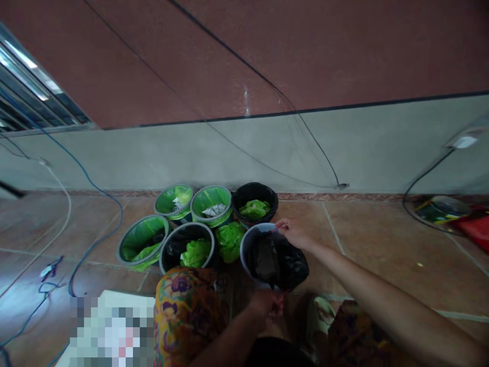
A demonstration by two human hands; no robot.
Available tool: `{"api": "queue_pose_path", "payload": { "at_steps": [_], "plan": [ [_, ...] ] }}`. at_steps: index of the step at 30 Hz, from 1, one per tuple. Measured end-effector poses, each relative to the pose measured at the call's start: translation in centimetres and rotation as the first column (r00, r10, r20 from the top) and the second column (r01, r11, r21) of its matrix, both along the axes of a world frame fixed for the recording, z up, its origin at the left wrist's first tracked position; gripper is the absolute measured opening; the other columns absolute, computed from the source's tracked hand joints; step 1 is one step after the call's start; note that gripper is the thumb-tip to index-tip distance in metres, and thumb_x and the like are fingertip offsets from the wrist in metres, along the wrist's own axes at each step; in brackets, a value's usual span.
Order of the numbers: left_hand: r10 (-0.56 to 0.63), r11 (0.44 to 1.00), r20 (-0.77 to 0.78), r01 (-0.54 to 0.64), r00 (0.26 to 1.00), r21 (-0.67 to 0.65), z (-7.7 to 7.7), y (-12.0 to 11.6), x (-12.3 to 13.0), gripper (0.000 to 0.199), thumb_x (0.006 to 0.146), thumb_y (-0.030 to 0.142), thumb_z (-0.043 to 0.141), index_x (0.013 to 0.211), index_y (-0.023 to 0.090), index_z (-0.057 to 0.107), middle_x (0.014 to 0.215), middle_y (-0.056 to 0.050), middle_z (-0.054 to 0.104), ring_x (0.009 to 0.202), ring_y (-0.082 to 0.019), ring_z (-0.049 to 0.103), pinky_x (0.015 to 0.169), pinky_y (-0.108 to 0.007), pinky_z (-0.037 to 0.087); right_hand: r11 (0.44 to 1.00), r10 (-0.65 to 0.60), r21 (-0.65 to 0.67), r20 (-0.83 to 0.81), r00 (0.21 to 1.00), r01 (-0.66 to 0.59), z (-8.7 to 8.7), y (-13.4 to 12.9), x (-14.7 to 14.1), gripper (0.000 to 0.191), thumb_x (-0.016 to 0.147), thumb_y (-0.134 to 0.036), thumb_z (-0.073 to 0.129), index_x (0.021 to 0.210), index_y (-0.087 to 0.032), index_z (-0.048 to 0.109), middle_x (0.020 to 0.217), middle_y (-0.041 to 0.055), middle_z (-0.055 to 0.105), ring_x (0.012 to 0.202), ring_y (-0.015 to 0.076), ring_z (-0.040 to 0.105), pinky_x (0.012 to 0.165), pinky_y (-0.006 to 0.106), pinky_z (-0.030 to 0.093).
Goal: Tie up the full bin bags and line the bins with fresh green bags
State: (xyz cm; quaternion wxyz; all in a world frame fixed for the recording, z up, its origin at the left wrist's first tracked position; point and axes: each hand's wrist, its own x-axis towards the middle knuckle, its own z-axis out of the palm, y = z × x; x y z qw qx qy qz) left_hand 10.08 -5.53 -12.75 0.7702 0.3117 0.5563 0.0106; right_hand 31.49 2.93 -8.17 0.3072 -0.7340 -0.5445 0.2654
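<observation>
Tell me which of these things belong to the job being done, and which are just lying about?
Part of the job:
pale bin, with the right hand and left hand at it
black bag, partly inside it
other lined bins, probably

Apparently just lying about:
blue cable
red item, far right

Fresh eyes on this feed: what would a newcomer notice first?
Probably the bright green bundle, near the middle and just left of the pale bin. Next would come that bin's black bag, bulging past the rim on its right, with the right hand at the far edge and the left hand by the near side. Then the flowered cloth, low and left of centre.
</observation>
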Motion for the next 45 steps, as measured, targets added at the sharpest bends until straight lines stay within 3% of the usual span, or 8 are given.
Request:
{"api": "queue_pose_path", "payload": {
  "at_steps": [4, 9, 15, 23, 31, 37, 40, 45],
  "plan": [
    [-0.091, 0.944, 0.027, 0.077, 0.996, 0.322, 3.7, 2.3, -1.6, 0.014, 0.065, 0.017, 0.048, 0.06, 0.015, 0.061, 0.05, 0.002, 0.053, 0.046, -0.009, 0.046, 0.051, -0.023, 0.033, 0.993, -0.074, 0.077, -0.132, 0.989, 0.085, 1.7, -0.9, 0.3, 0.017, 0.078, -0.018, 0.054, 0.087, -0.018, 0.068, 0.082, 0.0044, 0.072, 0.074, 0.015, 0.063, 0.067, 0.024, 0.045],
    [-0.166, 0.723, -0.054, 0.158, 0.985, 0.673, 8.3, 6.5, -2.5, 0.024, 0.067, 0.017, 0.044, 0.065, 0.016, 0.068, 0.059, 0.0, 0.06, 0.054, -0.01, 0.052, 0.055, -0.022, 0.04, 0.968, -0.193, 0.107, -0.253, 0.948, 0.226, 3.3, -1.8, 0.3, 0.018, 0.077, -0.023, 0.054, 0.087, -0.018, 0.068, 0.079, 0.0035, 0.072, 0.07, 0.0148, 0.064, 0.065, 0.025, 0.046],
    [-0.275, 0.464, -0.216, 0.327, 0.937, 0.824, 9.8, 10.6, -0.9, 0.027, 0.075, 0.02, 0.045, 0.073, 0.018, 0.072, 0.062, 0.0, 0.063, 0.057, -0.011, 0.054, 0.056, -0.021, 0.042, 0.947, -0.205, 0.184, -0.286, 0.936, 0.264, 4.1, -1.8, 0.0, 0.017, 0.077, -0.025, 0.054, 0.086, -0.019, 0.068, 0.081, 0.0039, 0.073, 0.076, 0.0157, 0.065, 0.074, 0.029, 0.049],
    [-0.233, 0.433, -0.25, 0.331, 0.94, 0.838, 11.6, 15.2, 2.8, 0.025, 0.077, 0.019, 0.048, 0.071, 0.014, 0.072, 0.056, 0.0, 0.061, 0.052, -0.01, 0.052, 0.052, -0.02, 0.04, 0.882, -0.036, 0.399, -0.47, 0.882, 0.249, 6.0, -1.8, -2.3, 0.023, 0.078, -0.037, 0.061, 0.088, -0.018, 0.068, 0.081, 0.0047, 0.071, 0.075, 0.0165, 0.064, 0.072, 0.029, 0.05],
    [-0.191, 0.459, -0.195, 0.264, 0.962, 0.848, 12.2, 16.6, 2.8, 0.026, 0.076, 0.019, 0.047, 0.073, 0.012, 0.071, 0.057, 0.0, 0.061, 0.052, -0.009, 0.053, 0.053, -0.021, 0.04, 0.942, 0.046, 0.305, -0.526, 0.849, 0.138, 5.3, -1.4, -2.7, 0.032, 0.078, -0.037, 0.059, 0.105, -0.018, 0.061, 0.078, 0.0018, 0.066, 0.068, 0.0133, 0.061, 0.065, 0.026, 0.048],
    [-0.341, 0.34, -0.149, 0.27, 0.928, 0.901, 13.2, 16.0, 3.5, 0.025, 0.076, 0.021, 0.049, 0.076, 0.013, 0.072, 0.063, 0.0, 0.063, 0.06, -0.011, 0.054, 0.059, -0.022, 0.042, 0.984, 0.172, 0.111, -0.378, 0.91, -0.141, 3.4, -0.7, -4.1, 0.036, 0.077, -0.038, 0.061, 0.107, -0.018, 0.061, 0.07, -0.0021, 0.064, 0.063, 0.0132, 0.056, 0.059, 0.024, 0.042],
    [-0.385, 0.315, -0.102, 0.235, 0.917, 0.919, 12.2, 15.9, 3.6, 0.022, 0.076, 0.019, 0.05, 0.081, 0.015, 0.071, 0.07, 0.0, 0.066, 0.066, -0.011, 0.056, 0.064, -0.021, 0.044, 0.981, 0.192, 0.048, -0.252, 0.948, -0.186, 3.1, -0.3, -4.1, 0.029, 0.085, -0.04, 0.049, 0.078, -0.017, 0.064, 0.063, -0.0004, 0.061, 0.059, 0.0134, 0.054, 0.058, 0.025, 0.038],
    [-0.18, 0.438, -0.1, 0.171, 0.978, 0.882, 7.3, 15.0, 3.1, 0.031, 0.072, 0.01, 0.052, 0.099, 0.016, 0.066, 0.092, -0.003, 0.07, 0.086, -0.016, 0.061, 0.08, -0.025, 0.047, 0.995, 0.076, 0.078, -0.166, 0.983, -0.064, 2.9, 0.4, -3.3, 0.038, 0.088, -0.041, 0.04, 0.063, -0.019, 0.058, 0.062, 0.0018, 0.062, 0.061, 0.0147, 0.056, 0.061, 0.025, 0.039]
  ]
}}
